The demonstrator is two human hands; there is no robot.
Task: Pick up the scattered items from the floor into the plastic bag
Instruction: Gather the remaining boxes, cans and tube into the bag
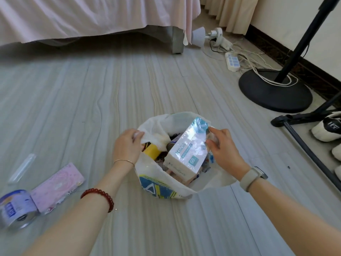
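A white plastic bag with a blue and yellow print sits open on the floor in the middle. My left hand pinches its left rim and holds it open. My right hand grips the top end of a white and teal tissue pack, which stands tilted inside the bag's mouth. A yellow item and other small things lie in the bag under it. On the floor at the left lie a pink patterned pack, a silver and blue can and a clear plastic tube.
A bed with a pink sheet stands at the back. At the right are a black stand's round base, a black tripod leg, white shoes, a white power strip with cables and a small lamp.
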